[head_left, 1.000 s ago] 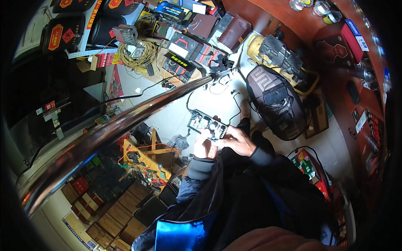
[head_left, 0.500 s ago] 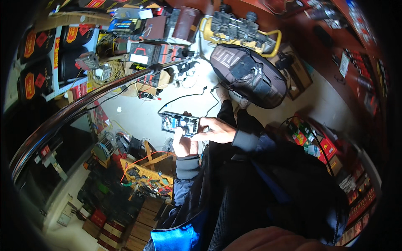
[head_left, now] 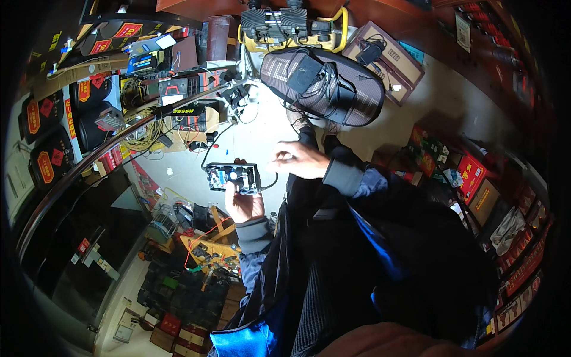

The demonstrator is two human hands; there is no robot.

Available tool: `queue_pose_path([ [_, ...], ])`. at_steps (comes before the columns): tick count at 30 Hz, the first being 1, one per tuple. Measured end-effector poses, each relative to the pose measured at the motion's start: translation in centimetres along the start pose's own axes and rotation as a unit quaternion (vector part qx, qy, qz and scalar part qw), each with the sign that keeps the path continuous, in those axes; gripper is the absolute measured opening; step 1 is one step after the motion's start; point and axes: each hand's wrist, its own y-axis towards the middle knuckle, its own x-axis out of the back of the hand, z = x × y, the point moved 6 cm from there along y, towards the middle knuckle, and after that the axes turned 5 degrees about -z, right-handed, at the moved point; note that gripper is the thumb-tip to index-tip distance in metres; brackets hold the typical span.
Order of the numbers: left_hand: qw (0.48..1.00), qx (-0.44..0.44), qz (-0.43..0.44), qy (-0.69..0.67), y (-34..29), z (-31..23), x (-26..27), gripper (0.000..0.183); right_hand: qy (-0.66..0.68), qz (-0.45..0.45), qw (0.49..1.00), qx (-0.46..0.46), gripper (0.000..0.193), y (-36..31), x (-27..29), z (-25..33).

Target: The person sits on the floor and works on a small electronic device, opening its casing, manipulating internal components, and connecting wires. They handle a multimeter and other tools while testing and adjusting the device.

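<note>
My left hand (head_left: 245,205) holds an opened black charger case (head_left: 210,178) from below, its thumb over the near edge. A circuit board with several parts (head_left: 229,177) shows inside. One black cord (head_left: 205,159) rises from the case's left end, and another cord (head_left: 273,182) loops up from its right end. To the right of the case, and apart from it, my right hand (head_left: 303,159) hangs in the air with its fingertips curled toward the thumb. Whether something small sits between those fingers cannot be made out.
A shiny metal pole (head_left: 98,162) slants across the left side. Beyond my feet lies a long grey padded thing (head_left: 279,68) bearing a black adapter and cords. A yellow-framed machine (head_left: 342,30), a wooden box (head_left: 404,80), coiled wire (head_left: 143,135) and a tool-strewn board (head_left: 208,253) surround the floor.
My right hand has left the charger case and moved up and to the right. The case stays in my left hand, and the view has shifted.
</note>
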Motion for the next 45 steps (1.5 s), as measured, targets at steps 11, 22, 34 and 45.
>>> queue_pose_path([
  [11,0.998,-0.058,0.029,-0.023,-3.4,0.9,-1.8,0.051,0.011,-0.205,0.977,-0.047,0.022,-6.3,20.2,-4.4],
  [22,0.996,-0.080,0.037,-0.025,-5.3,1.1,-1.0,0.056,0.039,-0.388,0.921,-0.018,0.036,-12.7,33.7,-5.6],
  [34,0.997,-0.070,0.033,0.024,-4.5,2.1,-1.0,0.058,0.051,-0.417,0.906,-0.048,0.040,-12.4,33.8,-13.8],
  [45,0.994,-0.099,-0.024,-0.033,-6.3,2.5,0.4,0.056,-0.001,-0.403,0.905,-0.138,0.041,-11.7,35.9,-18.3],
])
